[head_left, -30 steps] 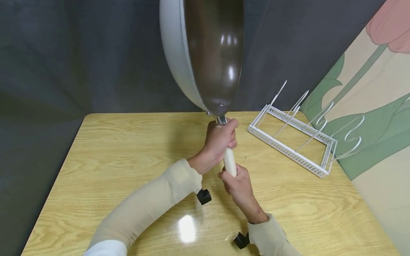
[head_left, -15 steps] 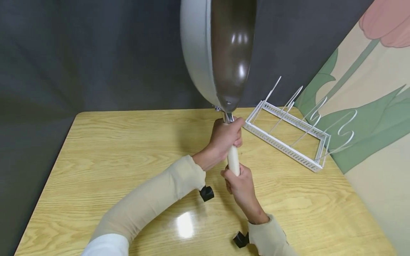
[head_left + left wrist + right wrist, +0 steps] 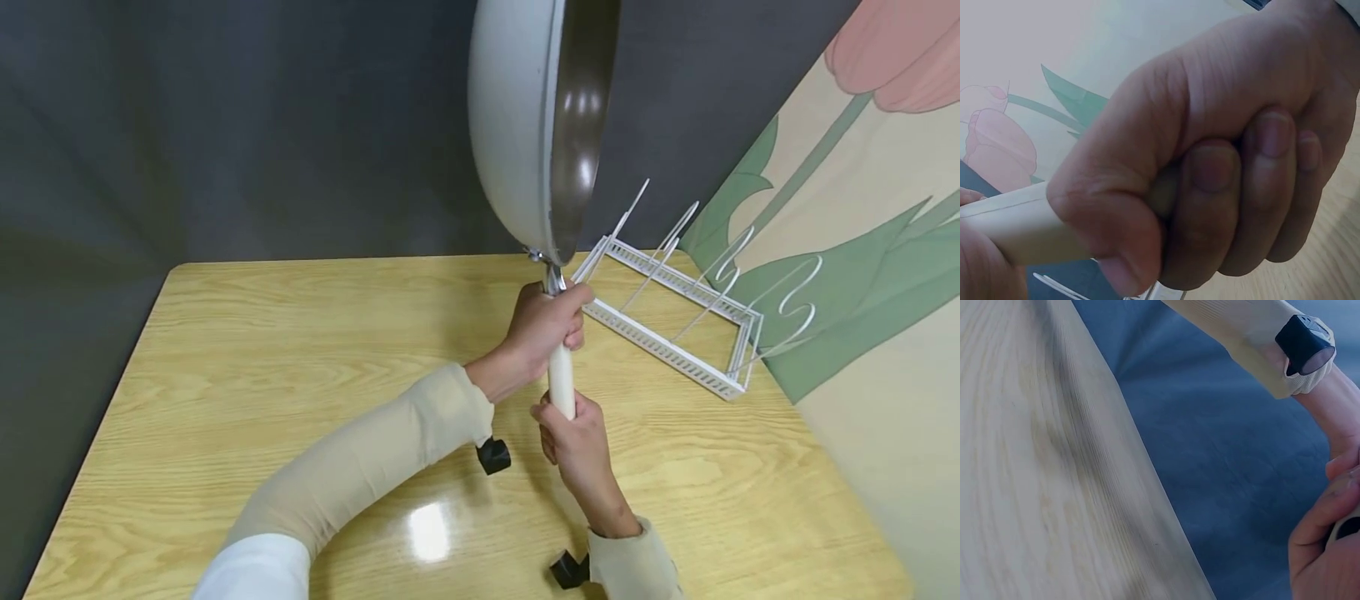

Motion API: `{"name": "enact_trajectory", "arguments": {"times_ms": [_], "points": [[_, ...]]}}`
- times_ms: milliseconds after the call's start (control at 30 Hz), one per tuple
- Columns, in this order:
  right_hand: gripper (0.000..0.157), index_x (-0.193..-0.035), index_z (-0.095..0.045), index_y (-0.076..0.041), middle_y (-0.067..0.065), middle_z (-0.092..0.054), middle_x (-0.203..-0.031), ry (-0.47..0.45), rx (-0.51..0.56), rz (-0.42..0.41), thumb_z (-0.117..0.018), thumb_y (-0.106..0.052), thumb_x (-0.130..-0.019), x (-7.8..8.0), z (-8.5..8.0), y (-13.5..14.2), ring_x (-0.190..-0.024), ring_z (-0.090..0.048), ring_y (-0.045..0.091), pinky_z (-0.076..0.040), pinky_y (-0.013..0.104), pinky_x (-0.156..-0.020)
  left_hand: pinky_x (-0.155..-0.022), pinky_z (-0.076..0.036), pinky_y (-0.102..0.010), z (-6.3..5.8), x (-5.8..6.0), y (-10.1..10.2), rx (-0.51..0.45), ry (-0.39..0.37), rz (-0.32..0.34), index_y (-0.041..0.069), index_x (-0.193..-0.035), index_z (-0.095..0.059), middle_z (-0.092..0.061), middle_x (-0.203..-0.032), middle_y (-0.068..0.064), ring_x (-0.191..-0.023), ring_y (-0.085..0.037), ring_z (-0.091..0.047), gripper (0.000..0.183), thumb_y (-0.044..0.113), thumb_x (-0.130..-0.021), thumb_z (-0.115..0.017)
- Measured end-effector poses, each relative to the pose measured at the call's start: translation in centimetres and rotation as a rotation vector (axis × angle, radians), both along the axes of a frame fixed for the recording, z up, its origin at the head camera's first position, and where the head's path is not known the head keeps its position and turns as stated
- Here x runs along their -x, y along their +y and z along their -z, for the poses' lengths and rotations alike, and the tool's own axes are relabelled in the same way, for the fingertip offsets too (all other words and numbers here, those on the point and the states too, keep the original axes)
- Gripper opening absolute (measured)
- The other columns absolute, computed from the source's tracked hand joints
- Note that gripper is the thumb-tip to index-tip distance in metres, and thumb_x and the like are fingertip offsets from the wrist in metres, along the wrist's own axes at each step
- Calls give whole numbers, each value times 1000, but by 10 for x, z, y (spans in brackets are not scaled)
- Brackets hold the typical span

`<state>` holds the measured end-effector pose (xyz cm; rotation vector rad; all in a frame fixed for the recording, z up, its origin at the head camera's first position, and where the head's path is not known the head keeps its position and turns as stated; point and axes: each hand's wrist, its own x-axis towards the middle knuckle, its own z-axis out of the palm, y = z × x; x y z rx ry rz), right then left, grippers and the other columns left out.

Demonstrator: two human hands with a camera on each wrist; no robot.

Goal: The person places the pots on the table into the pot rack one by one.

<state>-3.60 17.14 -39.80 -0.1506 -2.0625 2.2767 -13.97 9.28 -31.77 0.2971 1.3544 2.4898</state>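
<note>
A large wok (image 3: 512,125), white outside and brown inside, stands upright above its cream handle (image 3: 561,379), with its upper part cut off by the head view's top edge. The brown inside (image 3: 585,125) faces right and shows only as a narrow strip. High on the handle, just below the metal joint, my left hand (image 3: 546,327) grips it. My right hand (image 3: 576,437) holds the handle's lower end. Curled fingers of the left hand (image 3: 1210,162) fill the left wrist view. In the right wrist view, the right hand (image 3: 1329,544) is partly cropped around the handle's end.
A white wire rack (image 3: 667,325) with upright wavy dividers sits at the table's back right, close to the wok. The wooden table (image 3: 300,333) meets a dark curtain (image 3: 300,125) behind. A flower-patterned wall (image 3: 862,250) stands on the right.
Both hands have carried the wok to the right, toward the rack. The wok has turned, so more of its white outside and less of its brown inside shows.
</note>
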Motion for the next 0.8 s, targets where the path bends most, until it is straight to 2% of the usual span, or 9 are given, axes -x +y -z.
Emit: {"name": "enact_trajectory", "arguments": {"times_ms": [300,467,600,800], "points": [[18,-76,-53,-3,-5,-38,-51,8,25,28,-56,8,-90,-7,1,10,-39,-33,4,-26,19,-37,-42,-34,-20,3,-2,14,4,-3,32,15,-66,-42,-37,-51,1,-44,-8,-37,34,1,-92,-58],[21,-74,-53,-5,-7,-37,-51,35,96,44,-53,11,-89,-8,3,9,-38,-32,2,-21,21,-36,-43,-34,-20,3,-1,20,60,24,40,16,-64,-40,-37,-52,2,-44,-9,-37,37,2,-93,-58],[24,-73,-53,-7,-8,-36,-51,47,162,61,-51,12,-88,-9,4,7,-38,-31,1,-16,23,-37,-41,-33,-21,2,0,27,99,15,35,17,-62,-39,-37,-52,3,-43,-9,-38,39,2,-92,-59],[26,-73,-51,-8,-8,-36,-52,49,211,75,-50,12,-88,-12,4,8,-39,-31,0,-17,21,-37,-40,-33,-21,3,0,37,114,13,49,17,-59,-39,-37,-50,3,-42,-9,-38,43,1,-93,-59]]}}
